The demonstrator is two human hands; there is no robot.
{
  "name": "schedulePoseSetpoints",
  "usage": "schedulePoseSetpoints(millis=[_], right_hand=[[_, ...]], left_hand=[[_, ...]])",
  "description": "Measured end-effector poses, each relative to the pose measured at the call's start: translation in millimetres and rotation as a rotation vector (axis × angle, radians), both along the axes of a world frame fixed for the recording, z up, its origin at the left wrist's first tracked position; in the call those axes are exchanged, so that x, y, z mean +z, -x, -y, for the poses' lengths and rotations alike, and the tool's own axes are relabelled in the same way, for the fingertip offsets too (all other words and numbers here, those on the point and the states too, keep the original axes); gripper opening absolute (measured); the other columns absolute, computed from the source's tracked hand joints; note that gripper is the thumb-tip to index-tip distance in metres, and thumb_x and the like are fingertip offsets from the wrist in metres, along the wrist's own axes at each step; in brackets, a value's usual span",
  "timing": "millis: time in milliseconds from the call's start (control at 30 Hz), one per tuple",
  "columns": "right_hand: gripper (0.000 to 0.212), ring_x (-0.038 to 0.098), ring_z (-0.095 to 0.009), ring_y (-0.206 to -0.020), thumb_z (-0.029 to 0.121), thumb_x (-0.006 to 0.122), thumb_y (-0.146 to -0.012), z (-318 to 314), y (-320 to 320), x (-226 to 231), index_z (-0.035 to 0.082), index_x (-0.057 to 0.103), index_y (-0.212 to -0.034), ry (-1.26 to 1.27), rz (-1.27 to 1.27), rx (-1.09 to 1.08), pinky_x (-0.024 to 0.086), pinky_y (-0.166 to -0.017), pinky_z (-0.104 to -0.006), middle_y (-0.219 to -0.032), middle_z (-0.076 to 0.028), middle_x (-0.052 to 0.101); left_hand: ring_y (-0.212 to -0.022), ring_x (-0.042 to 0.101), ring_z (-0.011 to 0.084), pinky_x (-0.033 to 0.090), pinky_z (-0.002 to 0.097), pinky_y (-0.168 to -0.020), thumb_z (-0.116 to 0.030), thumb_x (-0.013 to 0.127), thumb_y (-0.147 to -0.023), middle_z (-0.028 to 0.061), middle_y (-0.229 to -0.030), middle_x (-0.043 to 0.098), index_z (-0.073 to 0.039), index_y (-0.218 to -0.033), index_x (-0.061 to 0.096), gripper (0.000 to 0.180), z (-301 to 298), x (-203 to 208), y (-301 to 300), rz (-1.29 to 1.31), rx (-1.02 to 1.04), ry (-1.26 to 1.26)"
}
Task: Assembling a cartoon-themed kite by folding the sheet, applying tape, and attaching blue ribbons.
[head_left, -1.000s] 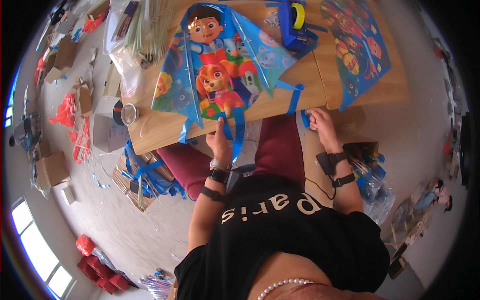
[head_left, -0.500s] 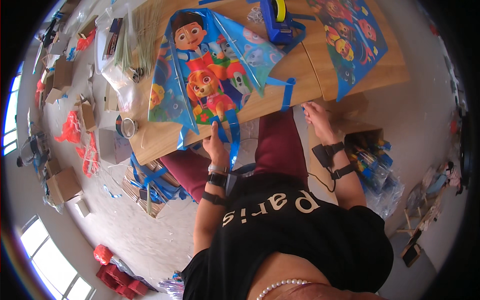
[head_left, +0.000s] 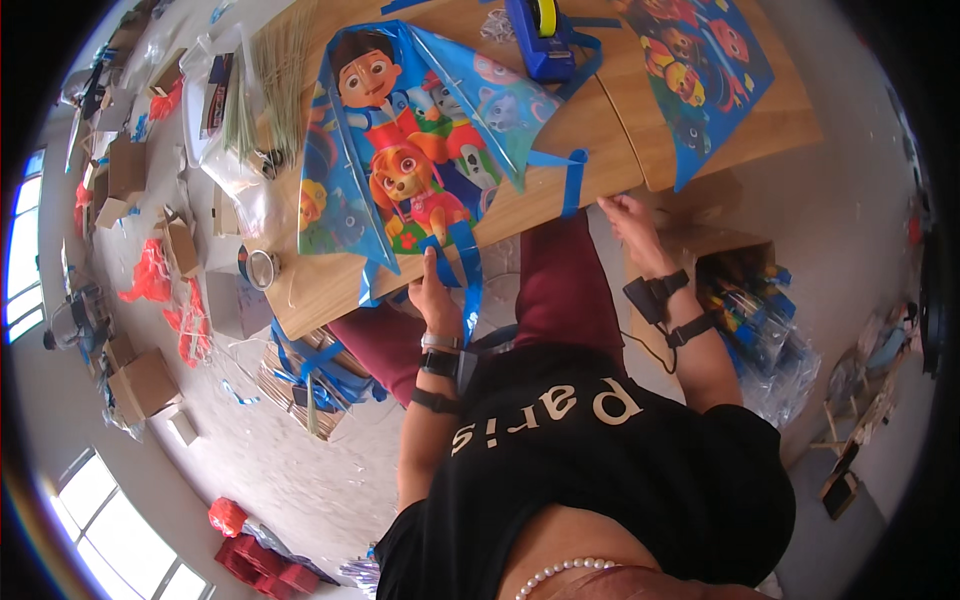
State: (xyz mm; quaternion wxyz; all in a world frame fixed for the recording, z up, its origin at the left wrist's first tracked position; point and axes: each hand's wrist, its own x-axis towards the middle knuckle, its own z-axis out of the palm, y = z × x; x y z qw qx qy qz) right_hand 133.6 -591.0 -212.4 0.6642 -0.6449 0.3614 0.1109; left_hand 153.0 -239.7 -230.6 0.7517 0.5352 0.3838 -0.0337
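Note:
A bright blue kite printed with cartoon figures lies on the wooden table, with thin rods along its folded side flaps. Blue ribbon strips hang from its lower edge, and another blue strip trails off its right corner over the table edge. My left hand is at the kite's bottom edge, thumb on top, pinching it; the other fingers are mostly hidden. By the table's front edge, right of the kite, my right hand has its fingers curled together. Whatever it may hold is too small to make out.
A blue tape dispenser with yellow tape stands behind the kite. Another printed kite sheet lies at the right. Thin sticks and a tape roll are at the left. A carton of plastic-wrapped items stands below right.
The view has shifted slightly. My right hand has moved a little left along the table edge, fingers still curled. My left hand stays at the kite's bottom edge.

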Motion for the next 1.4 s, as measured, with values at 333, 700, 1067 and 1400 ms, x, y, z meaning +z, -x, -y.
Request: schedulePoseSetpoints(millis=[333, 700, 1067, 1400], right_hand=[[0.027, 0.029, 0.0, -0.051, 0.032, 0.075, -0.095, 24, -16, 22, 0.018, 0.055, -0.082, -0.239, -0.136, 0.134, 0.022, -0.047, -0.0218, -0.07, 0.01, 0.047], [0.024, 0.027, -0.001, -0.047, 0.026, 0.077, -0.094, 41, -32, 11, 0.018, 0.056, -0.087, -0.507, -0.397, 0.027, 0.022, -0.046, -0.0195, -0.067, 0.011, 0.047], [0.071, 0.028, -0.002, -0.044, 0.039, 0.076, -0.094, 52, 1, 5, -0.016, 0.046, -0.128, -1.156, -0.341, -0.43, 0.021, -0.043, -0.0183, -0.063, 0.006, 0.046], [0.063, 0.032, -0.004, -0.045, 0.028, 0.061, -0.103, 46, 22, -11, -0.015, 0.034, -0.141, -1.488, -0.235, -0.696, 0.024, -0.043, -0.0215, -0.071, 0.001, 0.053]], left_hand=[[-0.074, 0.06, 0.0059, 0.044, 0.0239, -0.058, -0.027, 0.076, -0.095, -0.0039, -0.094, 0.067, -0.006, -0.116, 0.066, 0.031, 4, 6, 0, -0.017, -0.009, 0.022], [-0.068, 0.057, 0.0055, 0.042, 0.0278, -0.062, -0.034, 0.08, -0.09, -0.0096, -0.079, 0.06, -0.017, -0.098, 0.066, 0.023, 11, 14, -2, -0.022, -0.006, 0.007], [-0.071, 0.062, 0.0075, 0.045, 0.0255, -0.058, -0.028, 0.077, -0.093, -0.0038, -0.088, 0.067, -0.008, -0.107, 0.067, 0.027, 4, 11, -1, -0.044, -0.021, 0.043], [-0.08, 0.065, 0.0095, 0.05, 0.0292, -0.066, -0.031, 0.078, -0.092, -0.0044, -0.094, 0.067, -0.01, -0.111, 0.067, 0.03, 2, 13, -1, -0.122, -0.028, 0.035]])
